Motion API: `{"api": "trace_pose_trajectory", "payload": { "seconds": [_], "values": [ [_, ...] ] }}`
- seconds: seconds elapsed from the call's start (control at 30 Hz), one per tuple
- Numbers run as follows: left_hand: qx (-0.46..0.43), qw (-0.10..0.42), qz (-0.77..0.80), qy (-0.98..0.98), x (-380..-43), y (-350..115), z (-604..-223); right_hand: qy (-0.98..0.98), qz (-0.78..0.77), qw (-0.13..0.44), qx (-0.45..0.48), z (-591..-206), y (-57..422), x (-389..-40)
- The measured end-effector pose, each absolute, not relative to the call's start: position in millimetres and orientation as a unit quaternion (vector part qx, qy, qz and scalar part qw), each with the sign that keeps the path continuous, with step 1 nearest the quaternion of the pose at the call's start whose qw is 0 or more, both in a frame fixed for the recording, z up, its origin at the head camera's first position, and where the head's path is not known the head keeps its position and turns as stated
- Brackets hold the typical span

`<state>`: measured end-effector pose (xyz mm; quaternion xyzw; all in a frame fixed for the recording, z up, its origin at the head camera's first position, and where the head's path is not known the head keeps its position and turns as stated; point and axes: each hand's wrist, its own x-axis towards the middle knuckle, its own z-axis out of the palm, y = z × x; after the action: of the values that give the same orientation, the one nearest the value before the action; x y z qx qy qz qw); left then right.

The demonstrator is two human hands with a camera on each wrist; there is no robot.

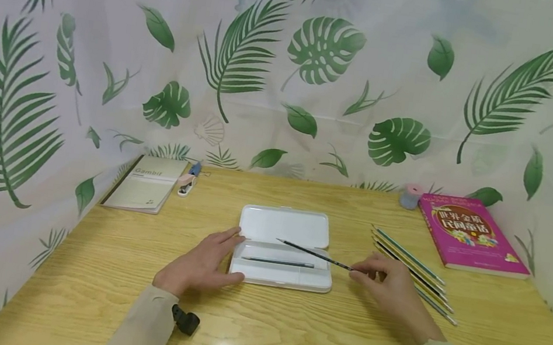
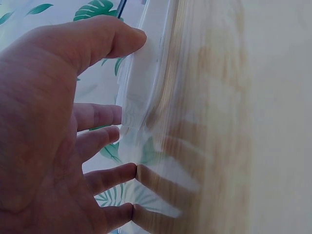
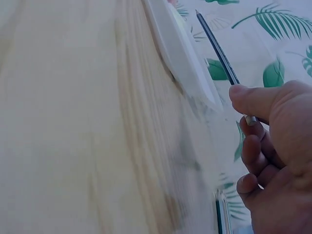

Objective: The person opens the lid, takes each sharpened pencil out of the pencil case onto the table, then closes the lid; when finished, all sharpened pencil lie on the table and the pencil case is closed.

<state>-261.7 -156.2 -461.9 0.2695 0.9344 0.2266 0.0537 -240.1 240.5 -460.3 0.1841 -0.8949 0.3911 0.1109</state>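
A white pencil case (image 1: 279, 276) lies unfolded on the table, its lid (image 1: 285, 226) tipped back on the far side. Inside it is one dark green pencil (image 1: 278, 262). My left hand (image 1: 204, 265) rests at the case's left end, fingers spread, thumb by the near corner. In the left wrist view the fingertips (image 2: 127, 170) touch the tabletop. With thumb and fingers, my right hand (image 1: 388, 282) pinches a black pencil (image 1: 315, 253) near its end. That pencil points left over the case, tip above the hinge side.
Several pencils (image 1: 414, 264) lie side by side right of the case, partly behind my right hand. A pink book (image 1: 471, 235) and a pink-and-blue sharpener-like object (image 1: 411, 196) are at back right. A notebook (image 1: 144, 183) and a small stapler (image 1: 186, 184) lie at back left.
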Motion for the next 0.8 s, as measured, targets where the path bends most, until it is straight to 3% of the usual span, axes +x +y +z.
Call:
{"api": "trace_pose_trajectory", "payload": {
  "seconds": [0.23, 0.8],
  "values": [
    [0.268, 0.053, 0.225, 0.935, -261.4, -155.9, -463.1, -0.904, 0.376, 0.150, 0.139, -457.1, 274.0, -220.0],
    [0.264, 0.053, 0.225, 0.936, -260.5, -152.9, -461.2, -0.921, 0.353, 0.158, 0.047, -460.7, 344.3, -179.3]
  ]
}}
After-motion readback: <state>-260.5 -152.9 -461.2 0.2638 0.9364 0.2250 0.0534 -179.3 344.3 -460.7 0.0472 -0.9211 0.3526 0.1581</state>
